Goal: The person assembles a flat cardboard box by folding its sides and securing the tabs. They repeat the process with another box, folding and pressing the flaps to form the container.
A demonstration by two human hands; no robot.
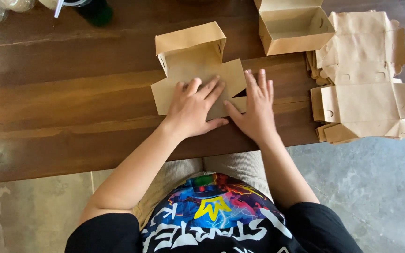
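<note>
Both palms press flat, fingers spread, nothing gripped: left hand (194, 108) and right hand (255, 107) on the half-folded kraft box blank (191, 61) beneath the fingertips. Looks light, thin, creasable; best held by flap edges.

Under both my palms lies a flat tan cardboard box blank (191, 61), partly folded, its far flap standing upright and its side flaps spread on the dark wooden surface (71, 103). Beyond it to the right stands a finished open brown cardboard box (294, 35), rectangular, lid tilted back. Further right sits a loose stack of unfolded tan cardboard blanks (364, 79), overhanging the edge.
</note>
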